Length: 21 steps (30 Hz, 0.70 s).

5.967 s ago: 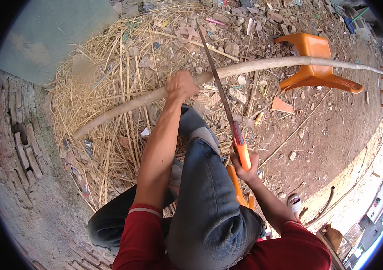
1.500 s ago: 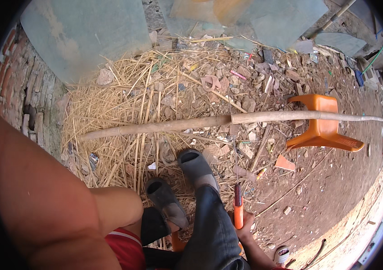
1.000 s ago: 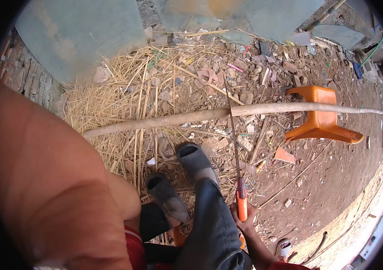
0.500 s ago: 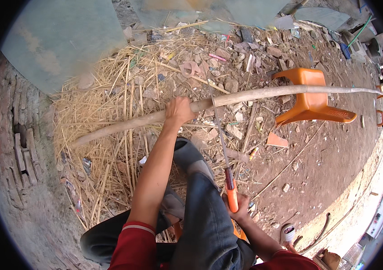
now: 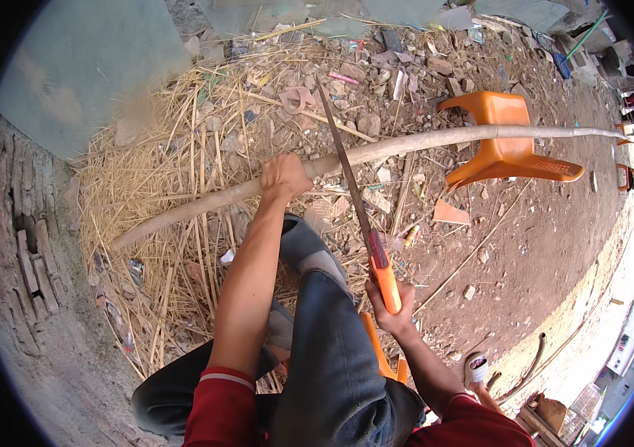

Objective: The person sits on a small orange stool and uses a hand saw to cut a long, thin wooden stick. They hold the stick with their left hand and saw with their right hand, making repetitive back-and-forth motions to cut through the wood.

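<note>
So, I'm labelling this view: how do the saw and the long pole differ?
The saw has a dark blade and orange handle; the pole is pale brown. The saw is much shorter than the pole. The saw slants up the picture; the pole stretches across it. Both are slim.

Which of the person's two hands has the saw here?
The right hand: it is closed around the orange handle of the saw. The left hand grips the long wooden pole and is apart from the saw.
</note>
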Each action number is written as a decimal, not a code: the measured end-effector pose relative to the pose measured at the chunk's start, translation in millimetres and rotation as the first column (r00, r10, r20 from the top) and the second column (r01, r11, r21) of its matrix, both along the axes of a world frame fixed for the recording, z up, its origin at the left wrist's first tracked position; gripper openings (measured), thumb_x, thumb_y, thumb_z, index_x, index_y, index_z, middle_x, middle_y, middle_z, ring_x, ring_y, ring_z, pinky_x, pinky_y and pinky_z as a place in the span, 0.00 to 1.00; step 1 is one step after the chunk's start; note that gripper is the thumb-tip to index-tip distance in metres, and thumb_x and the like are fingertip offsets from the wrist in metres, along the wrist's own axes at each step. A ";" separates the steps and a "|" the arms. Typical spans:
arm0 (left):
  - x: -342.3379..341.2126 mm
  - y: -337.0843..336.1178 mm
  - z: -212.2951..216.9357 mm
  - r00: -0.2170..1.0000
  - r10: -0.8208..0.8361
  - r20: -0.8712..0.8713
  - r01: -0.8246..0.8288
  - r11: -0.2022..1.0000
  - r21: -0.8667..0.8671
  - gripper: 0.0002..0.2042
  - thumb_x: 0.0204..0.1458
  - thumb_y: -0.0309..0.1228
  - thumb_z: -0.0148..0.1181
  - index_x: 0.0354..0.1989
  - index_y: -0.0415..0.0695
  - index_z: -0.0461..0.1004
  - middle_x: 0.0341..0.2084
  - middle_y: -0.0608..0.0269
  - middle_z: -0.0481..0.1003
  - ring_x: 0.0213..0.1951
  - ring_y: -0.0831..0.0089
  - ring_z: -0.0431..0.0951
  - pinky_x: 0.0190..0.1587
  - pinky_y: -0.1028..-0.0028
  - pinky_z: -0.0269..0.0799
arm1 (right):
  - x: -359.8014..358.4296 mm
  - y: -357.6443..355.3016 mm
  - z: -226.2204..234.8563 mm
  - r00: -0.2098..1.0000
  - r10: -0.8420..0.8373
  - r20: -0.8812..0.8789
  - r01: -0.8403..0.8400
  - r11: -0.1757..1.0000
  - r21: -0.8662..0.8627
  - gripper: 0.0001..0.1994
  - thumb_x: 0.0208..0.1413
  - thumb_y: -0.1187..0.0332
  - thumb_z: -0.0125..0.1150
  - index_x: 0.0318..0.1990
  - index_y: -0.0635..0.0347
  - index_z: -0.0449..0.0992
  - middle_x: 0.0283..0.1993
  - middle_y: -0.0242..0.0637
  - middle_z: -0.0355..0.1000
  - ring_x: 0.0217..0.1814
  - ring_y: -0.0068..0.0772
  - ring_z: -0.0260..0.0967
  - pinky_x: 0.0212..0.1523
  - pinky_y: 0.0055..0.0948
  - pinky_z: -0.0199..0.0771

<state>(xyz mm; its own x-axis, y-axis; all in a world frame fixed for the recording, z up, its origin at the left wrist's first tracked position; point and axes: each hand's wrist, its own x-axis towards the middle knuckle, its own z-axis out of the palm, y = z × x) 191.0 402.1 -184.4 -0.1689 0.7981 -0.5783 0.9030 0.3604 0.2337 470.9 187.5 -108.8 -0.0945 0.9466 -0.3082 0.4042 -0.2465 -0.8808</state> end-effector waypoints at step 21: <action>14.5 -9.4 5.6 1.000 0.006 0.028 -0.007 0.999 0.036 0.17 0.38 0.34 0.71 0.37 0.39 0.87 0.39 0.44 0.85 0.45 0.51 0.87 0.52 0.62 0.82 | -26.5 58.6 -12.4 0.998 -0.062 -0.016 0.061 0.998 -0.032 0.08 0.57 0.71 0.69 0.28 0.63 0.79 0.20 0.36 0.74 0.23 0.22 0.74 0.28 0.29 0.73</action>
<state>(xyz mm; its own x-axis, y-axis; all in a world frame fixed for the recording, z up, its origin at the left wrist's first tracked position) 205.5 392.6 -178.9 -0.1581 0.8177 -0.5535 0.8938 0.3567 0.2717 444.4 246.1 -121.1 -0.0418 0.9408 -0.3364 0.3722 -0.2978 -0.8791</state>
